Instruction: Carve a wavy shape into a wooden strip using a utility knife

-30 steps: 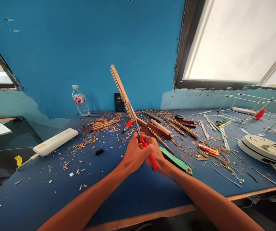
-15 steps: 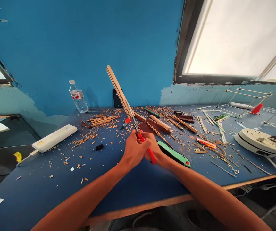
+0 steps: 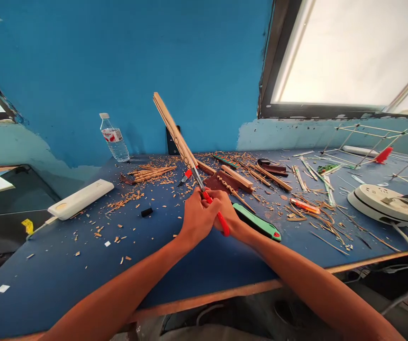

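Both my hands are closed together around the red-handled scissors (image 3: 224, 224) above the front middle of the table. My left hand (image 3: 201, 213) presses against my right hand (image 3: 226, 208), and the fingers overlap, so part of the handles is hidden. The metal blades point up and away to the left. At their far end a flat wooden strip (image 3: 174, 130) with wavy dark lines drawn on it stands tilted in the air, its lower end at the blades. Just behind lies a red and black craft knife (image 3: 185, 177). A green and black folding tool (image 3: 257, 222) rests beside my right wrist.
Wood shavings litter the blue table (image 3: 168, 279). Carved sticks (image 3: 154, 174) lie left, wooden blocks (image 3: 237, 178) behind my hands. A water bottle (image 3: 115, 142), a white power bank-like bar (image 3: 81, 199), a round power strip (image 3: 385, 203) and a stick frame (image 3: 370, 142) stand around.
The wooden strip has shifted slightly up and left, and less of the scissor blade shows along it. Both hands keep their hold. The view has moved a little.
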Available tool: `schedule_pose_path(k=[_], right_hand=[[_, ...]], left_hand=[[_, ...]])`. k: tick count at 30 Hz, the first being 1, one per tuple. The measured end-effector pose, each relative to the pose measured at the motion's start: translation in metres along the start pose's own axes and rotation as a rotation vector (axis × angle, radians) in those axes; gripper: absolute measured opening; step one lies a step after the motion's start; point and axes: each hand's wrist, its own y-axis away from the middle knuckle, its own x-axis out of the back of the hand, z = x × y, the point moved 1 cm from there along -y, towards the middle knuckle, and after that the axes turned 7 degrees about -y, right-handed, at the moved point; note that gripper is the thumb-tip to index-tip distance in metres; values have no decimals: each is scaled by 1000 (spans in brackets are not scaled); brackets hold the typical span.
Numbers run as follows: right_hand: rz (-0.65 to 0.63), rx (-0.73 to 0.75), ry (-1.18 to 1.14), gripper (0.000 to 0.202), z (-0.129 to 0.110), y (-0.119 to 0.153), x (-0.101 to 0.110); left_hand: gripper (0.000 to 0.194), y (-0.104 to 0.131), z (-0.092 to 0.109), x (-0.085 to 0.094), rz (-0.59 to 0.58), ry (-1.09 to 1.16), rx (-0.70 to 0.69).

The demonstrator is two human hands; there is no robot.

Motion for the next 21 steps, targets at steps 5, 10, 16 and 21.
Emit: schedule_pose_path(k=[5,10,16,21], right_hand=[[11,16,46,39,6,-3,-2],[54,38,150,36,-3,-7,8],[141,53,365,25,-29,9,46],[116,23,462,29,-30,28,53]], left_hand=[[26,0,-2,2,-47,71,-9],[39,-7,-7,3,-93,257,-33],[54,-40,12,52,174,510,-170],[40,-61,26,92,406,584,-210]])
